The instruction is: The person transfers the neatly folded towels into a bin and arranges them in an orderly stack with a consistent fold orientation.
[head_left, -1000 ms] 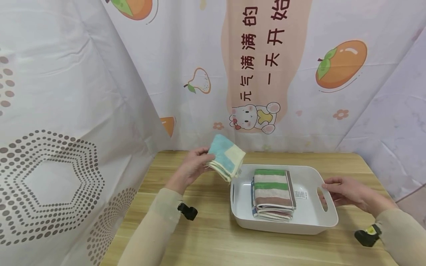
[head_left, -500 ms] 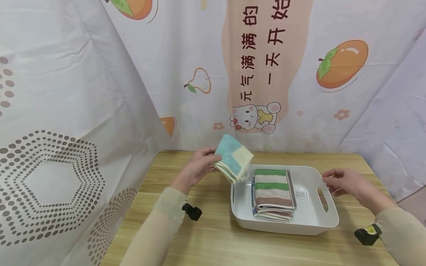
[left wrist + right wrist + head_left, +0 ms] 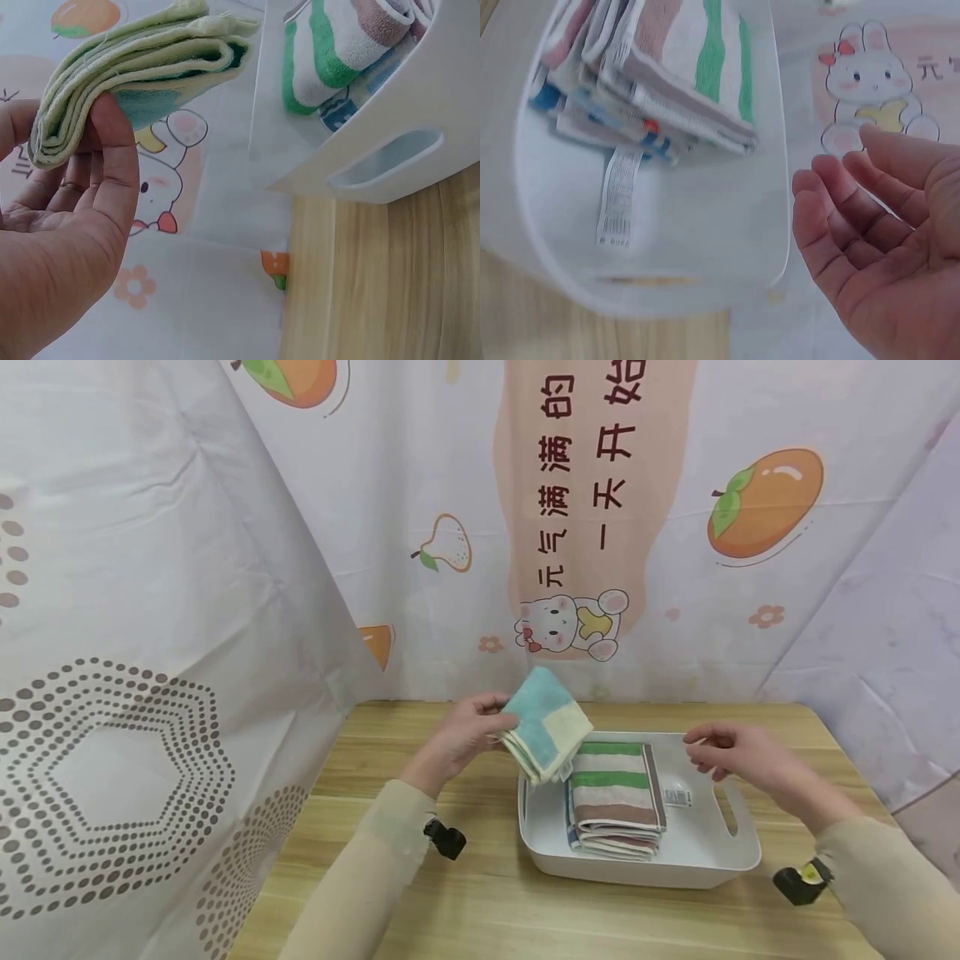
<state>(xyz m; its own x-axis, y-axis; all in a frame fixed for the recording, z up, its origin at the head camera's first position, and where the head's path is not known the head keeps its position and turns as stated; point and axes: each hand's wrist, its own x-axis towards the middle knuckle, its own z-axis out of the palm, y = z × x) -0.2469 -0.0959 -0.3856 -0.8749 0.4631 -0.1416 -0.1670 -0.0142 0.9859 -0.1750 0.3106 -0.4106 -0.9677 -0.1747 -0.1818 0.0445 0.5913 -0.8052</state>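
My left hand [image 3: 468,735] pinches a folded blue and cream towel [image 3: 546,724] between thumb and fingers at its left edge. The towel is held up over the left end of a white plastic basket [image 3: 622,872]; its stacked layers show in the left wrist view [image 3: 142,75]. Inside the basket lies a folded towel with green, white and brown stripes [image 3: 611,785], on top of other folded cloth [image 3: 592,112]. My right hand [image 3: 742,764] hovers over the basket's right back corner, fingers loosely curved, holding nothing.
The basket stands on a wooden table [image 3: 465,910] and has a cut-out handle [image 3: 726,810] at its right end. A label [image 3: 678,796] is stuck to its floor. Printed curtains [image 3: 427,468] hang behind the table and along the left side [image 3: 150,777].
My left hand has carried the blue and cream towel rightward, over the basket's left end. My right hand has let go of the basket's right handle and moved left over the back corner.
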